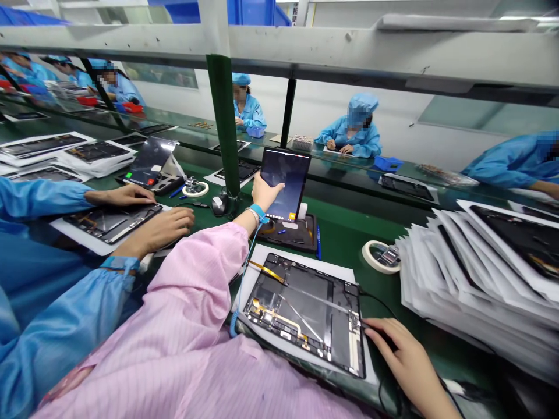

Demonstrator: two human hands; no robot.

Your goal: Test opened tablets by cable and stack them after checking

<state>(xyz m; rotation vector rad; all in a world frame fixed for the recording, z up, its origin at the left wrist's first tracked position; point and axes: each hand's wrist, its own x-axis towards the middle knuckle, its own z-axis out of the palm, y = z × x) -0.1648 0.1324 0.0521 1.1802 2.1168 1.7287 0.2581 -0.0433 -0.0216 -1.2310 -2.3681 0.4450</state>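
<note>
My left hand (265,195) grips the left edge of an upright, lit tablet screen (286,180), thumb on its front and fingers behind. The screen leans in a black tray-like holder (301,235). Before me an opened tablet body (305,308) lies on a white sheet (345,271), inner parts and flat cables showing. An orange flex cable (268,271) sticks out past its upper left edge. At the body's right edge, my right hand (399,355) pinches what looks like a small cable plug (364,325), mostly hidden by the fingertips. A blue wrist strap (260,213) circles my left wrist.
Papers interleaved with tablet parts form a tall stack (458,279) at right, beside a tape roll (381,256). A green post (223,122) rises ahead near a black mouse (220,203). At left, a co-worker's hands (152,230) rest at another open tablet (113,221).
</note>
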